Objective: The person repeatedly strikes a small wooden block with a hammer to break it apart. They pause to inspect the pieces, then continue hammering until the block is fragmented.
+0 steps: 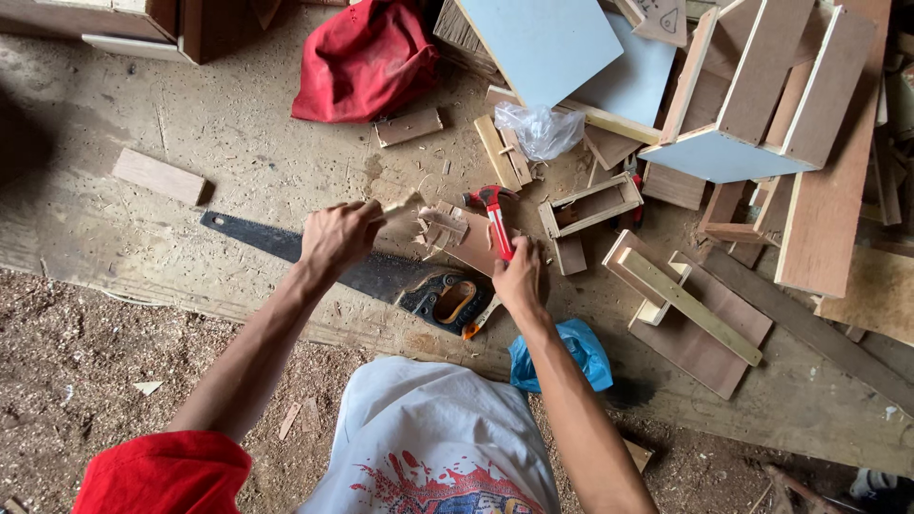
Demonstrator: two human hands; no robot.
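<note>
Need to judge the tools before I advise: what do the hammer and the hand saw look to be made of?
Hammer, gripped by the right hand: red handle, smooth and probably plastic or painted; head red and dark, likely metal. Hand saw, lying flat on the floor beneath the left hand: dark, dull blade, apparently steel; black grip with an orange-brown insert, probably plastic.

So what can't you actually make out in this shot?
Head view only:
- What the left hand grips: blurred by motion, fingers cover it.
- Hammer grip: hidden inside the right hand.
- Saw middle: behind the left hand.
- Blue bag: partly behind the right arm.
- Box: cut off by the top edge.
</note>
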